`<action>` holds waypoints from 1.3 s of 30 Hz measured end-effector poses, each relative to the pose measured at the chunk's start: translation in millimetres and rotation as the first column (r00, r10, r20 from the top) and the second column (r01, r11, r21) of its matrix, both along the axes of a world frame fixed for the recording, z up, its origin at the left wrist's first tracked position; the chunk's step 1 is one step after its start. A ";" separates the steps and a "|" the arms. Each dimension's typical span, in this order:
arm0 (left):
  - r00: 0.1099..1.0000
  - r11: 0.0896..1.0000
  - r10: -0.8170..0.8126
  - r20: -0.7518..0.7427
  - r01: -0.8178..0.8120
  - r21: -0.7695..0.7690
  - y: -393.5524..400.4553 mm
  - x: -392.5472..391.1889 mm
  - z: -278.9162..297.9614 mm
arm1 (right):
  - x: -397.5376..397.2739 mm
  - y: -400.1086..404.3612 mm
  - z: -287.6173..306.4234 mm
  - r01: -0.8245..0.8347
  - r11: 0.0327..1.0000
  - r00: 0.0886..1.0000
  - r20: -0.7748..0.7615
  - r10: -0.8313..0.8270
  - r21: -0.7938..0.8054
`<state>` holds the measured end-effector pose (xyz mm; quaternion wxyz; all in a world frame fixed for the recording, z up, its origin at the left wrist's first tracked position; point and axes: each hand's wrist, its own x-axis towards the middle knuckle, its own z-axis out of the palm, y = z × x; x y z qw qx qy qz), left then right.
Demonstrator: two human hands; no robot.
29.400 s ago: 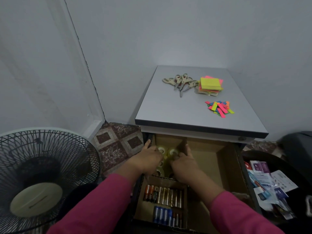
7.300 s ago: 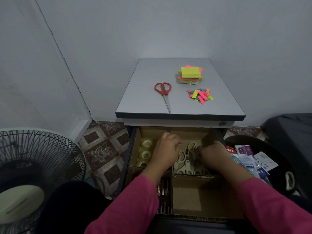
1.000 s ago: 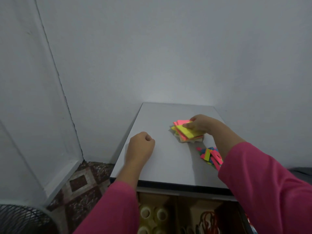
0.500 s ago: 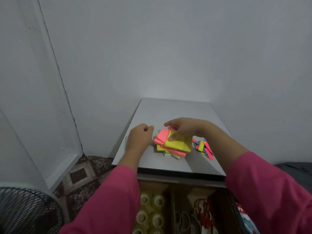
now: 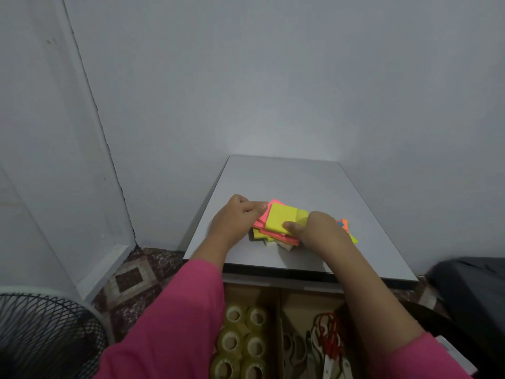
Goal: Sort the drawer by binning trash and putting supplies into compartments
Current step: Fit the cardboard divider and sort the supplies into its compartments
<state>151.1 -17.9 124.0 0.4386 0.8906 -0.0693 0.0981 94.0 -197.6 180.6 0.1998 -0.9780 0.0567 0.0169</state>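
Note:
A loose stack of yellow and pink sticky-note pads [image 5: 278, 220] lies near the front of the grey cabinet top [image 5: 287, 179]. My left hand [image 5: 235, 217] holds the stack's left side with curled fingers. My right hand [image 5: 319, 228] grips the right side, thumb on the top yellow pad. Coloured paper strips [image 5: 345, 227] peek out just behind my right hand. Below, the open drawer [image 5: 278, 302] shows clear tape rolls [image 5: 243, 337] in its left compartment and scissors [image 5: 328, 340], red and pale, in the middle one.
A black fan grille [image 5: 46, 335] stands at the lower left on the patterned floor [image 5: 136, 274]. A dark bin [image 5: 448, 332] sits at the right of the drawer. Grey walls close in behind and to the left of the cabinet.
My right hand has dragged the pads from the back right toward the front middle of the top. My left hand came over from the left and took hold of the stack's left side.

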 end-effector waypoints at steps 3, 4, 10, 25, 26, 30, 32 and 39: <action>1.000 1.000 -0.011 0.022 0.011 -0.026 2.4 1.7 -1.8 | 5.5 -2.3 -0.4 0.011 0.996 0.999 0.050 -0.015 0.085; 0.999 0.999 -0.013 0.036 0.015 -0.049 2.6 1.8 -1.7 | 7.4 -2.9 -1.7 0.014 0.993 0.998 0.066 -0.021 0.113; 0.999 0.972 -0.037 0.038 0.045 -0.231 0.8 -2.1 3.7 | 8.1 -3.4 -10.8 0.070 0.989 0.983 0.161 -0.091 0.133; 0.996 0.807 0.090 0.008 -0.068 -0.587 -23.4 -30.5 28.1 | -3.4 -1.7 -13.6 -0.022 0.764 0.941 0.272 -0.202 0.645; 0.994 0.787 0.107 -0.013 -0.093 -0.610 -24.2 -31.5 30.1 | -3.8 -3.0 -13.7 -0.024 0.710 0.941 0.256 -0.222 0.704; 0.987 0.740 0.141 -0.082 -0.160 -0.653 -21.5 -37.8 35.5 | -13.3 -9.9 -5.8 -0.026 0.547 0.933 0.217 -0.288 0.837; 0.987 0.730 0.130 -0.093 -0.159 -0.665 -19.7 -46.4 38.1 | -21.0 -15.9 -0.4 -0.039 0.525 0.929 0.224 -0.293 0.850; 0.977 0.584 -0.077 -0.200 -0.119 -0.803 -20.6 -105.9 39.9 | -60.8 -36.4 4.7 -0.078 0.588 0.962 0.216 -0.169 0.805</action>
